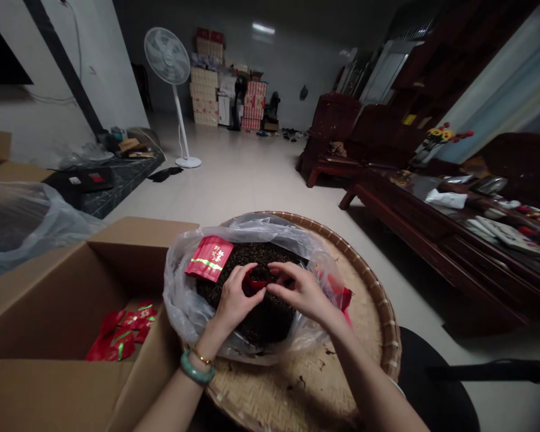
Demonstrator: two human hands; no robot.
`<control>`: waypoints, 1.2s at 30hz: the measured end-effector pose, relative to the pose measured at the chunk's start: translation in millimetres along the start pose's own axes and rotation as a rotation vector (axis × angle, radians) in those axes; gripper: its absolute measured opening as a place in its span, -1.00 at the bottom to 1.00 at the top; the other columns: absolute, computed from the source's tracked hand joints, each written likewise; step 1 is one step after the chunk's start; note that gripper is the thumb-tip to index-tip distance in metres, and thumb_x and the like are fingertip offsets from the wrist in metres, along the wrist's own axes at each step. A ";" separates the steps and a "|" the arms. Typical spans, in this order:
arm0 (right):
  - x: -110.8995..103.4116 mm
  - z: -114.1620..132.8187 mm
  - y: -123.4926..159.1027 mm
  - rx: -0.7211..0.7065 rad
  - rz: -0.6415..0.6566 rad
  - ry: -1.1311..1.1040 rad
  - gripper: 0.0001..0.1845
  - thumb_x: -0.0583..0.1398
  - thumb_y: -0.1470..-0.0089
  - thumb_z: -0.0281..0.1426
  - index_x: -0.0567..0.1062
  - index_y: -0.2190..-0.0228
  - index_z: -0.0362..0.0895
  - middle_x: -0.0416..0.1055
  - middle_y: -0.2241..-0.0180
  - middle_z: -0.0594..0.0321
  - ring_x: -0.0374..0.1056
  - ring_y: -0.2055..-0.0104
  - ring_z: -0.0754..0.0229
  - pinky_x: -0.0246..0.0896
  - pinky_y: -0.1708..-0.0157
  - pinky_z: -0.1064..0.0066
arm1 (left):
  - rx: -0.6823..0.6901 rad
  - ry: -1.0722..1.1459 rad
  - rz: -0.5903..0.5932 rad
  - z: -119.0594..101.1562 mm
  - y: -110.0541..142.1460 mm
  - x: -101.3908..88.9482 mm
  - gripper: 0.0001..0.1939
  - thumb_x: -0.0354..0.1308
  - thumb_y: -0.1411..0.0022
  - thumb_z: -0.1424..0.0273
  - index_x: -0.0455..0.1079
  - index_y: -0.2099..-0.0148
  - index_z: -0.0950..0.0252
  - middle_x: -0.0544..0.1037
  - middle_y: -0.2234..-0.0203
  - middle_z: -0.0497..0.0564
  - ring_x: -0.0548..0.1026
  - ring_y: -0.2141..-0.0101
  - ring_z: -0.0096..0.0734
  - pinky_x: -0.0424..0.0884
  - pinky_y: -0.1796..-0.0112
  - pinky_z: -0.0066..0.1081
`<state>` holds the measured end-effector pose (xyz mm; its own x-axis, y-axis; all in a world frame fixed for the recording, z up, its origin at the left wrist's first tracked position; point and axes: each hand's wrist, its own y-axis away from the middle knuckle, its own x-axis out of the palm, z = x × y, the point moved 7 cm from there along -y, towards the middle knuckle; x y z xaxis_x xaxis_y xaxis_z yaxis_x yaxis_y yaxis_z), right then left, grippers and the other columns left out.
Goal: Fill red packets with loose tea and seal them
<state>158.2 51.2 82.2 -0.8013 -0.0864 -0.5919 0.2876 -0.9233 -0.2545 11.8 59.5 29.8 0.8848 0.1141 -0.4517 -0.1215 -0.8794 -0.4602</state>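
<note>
Over a clear plastic bag (pixel 182 300) of dark loose tea leaves (pixel 265 324), my two hands meet around a small red tea packet (pixel 255 284). My left hand (pixel 237 294) curls its thumb and fingers on the packet's left side. On the other side, my right hand (pixel 299 289) pinches near its edge; the fingers partly hide the packet's mouth. A stack of flat red packets (pixel 210 258) with gold lettering lies on the tea at the bag's left. More red wrapping (pixel 345 298) shows at the bag's right edge.
The bag rests on a round woven bamboo tray (pixel 387 318) with scattered leaf bits. To the left, an open cardboard box (pixel 49 390) holds several red packets (pixel 121 333). A white standing fan (pixel 180 114) stands farther back. A dark wooden table (pixel 400 222) is on the right.
</note>
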 end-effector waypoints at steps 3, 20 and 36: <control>15.4 -1.7 8.9 -0.026 -0.047 -0.019 -0.62 0.26 0.04 -0.39 0.46 0.11 -0.07 0.47 0.24 0.17 0.40 0.29 0.18 0.32 0.29 0.35 | 0.007 0.010 0.005 -0.2 2.1 1.6 -0.52 0.24 -0.04 0.44 0.27 -0.03 0.25 0.41 0.21 0.04 0.43 0.18 -0.28 0.41 0.15 -0.29; 4.3 34.4 12.8 -0.295 -0.179 0.206 -0.84 0.16 -0.09 -0.46 0.48 0.25 -0.08 0.48 0.35 0.17 0.37 0.30 0.15 0.31 0.29 0.33 | -0.016 0.098 0.099 5.6 7.4 4.4 -0.66 0.16 -0.12 0.45 0.34 0.01 0.18 0.46 0.19 0.01 0.46 0.16 -0.30 0.44 0.17 -0.32; -5.0 23.0 -4.1 -0.205 -0.067 0.104 -0.88 0.19 -0.09 -0.43 0.55 0.31 -0.07 0.53 0.37 0.23 0.33 0.28 0.19 0.23 0.24 0.32 | -0.075 0.168 0.112 11.6 6.4 5.6 -0.64 0.19 -0.09 0.44 0.35 0.02 0.19 0.43 0.24 0.01 0.46 0.24 -0.34 0.49 0.27 -0.35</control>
<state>149.0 46.8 103.8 -0.7670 0.0217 -0.6413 0.3443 -0.8295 -0.4397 10.7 59.9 15.5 0.9310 -0.0590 -0.3603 -0.1948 -0.9150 -0.3533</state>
